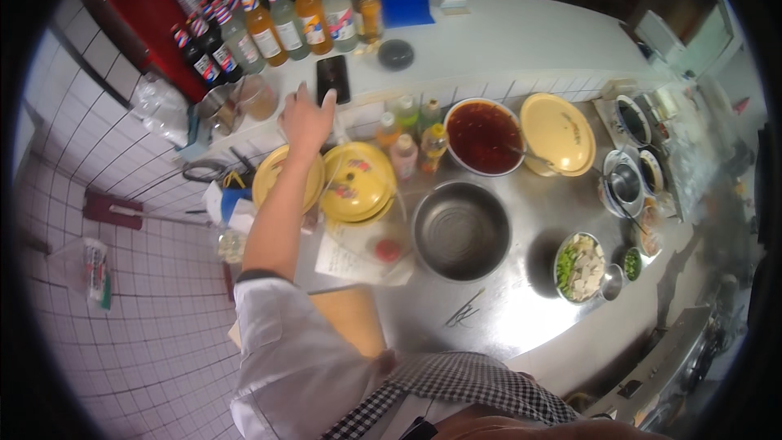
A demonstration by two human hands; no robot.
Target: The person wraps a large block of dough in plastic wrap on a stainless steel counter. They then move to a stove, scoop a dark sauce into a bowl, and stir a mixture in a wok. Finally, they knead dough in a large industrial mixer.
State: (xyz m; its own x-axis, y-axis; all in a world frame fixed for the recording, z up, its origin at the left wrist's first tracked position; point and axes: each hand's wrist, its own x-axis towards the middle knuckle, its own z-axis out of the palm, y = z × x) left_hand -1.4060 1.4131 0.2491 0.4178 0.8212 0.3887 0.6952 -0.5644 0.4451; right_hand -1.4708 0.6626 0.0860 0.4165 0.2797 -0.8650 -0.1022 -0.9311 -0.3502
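My left hand [308, 119] reaches over the raised white ledge, fingers apart and holding nothing, its thumb close to the lower left edge of a black smartphone [333, 79]. Beneath my forearm is a round yellow lid [287, 180], beside a yellow enamel lid with a floral print [357, 180]. My right hand is out of view. Before me on the steel counter stand a wide metal bowl [462, 231], a basin of dark red liquid [484, 136] with a ladle in it, and a bowl of white cubes and chopped greens [580, 269].
Glass bottles [311, 12] line the back ledge, near a round black object [396, 54]. Small sauce bottles [404, 156] stand behind the lids. A cutting board [351, 318] lies close to my body. Several bowls with ladles [623, 183] are at the right; a tiled wall [153, 293] bounds the left.
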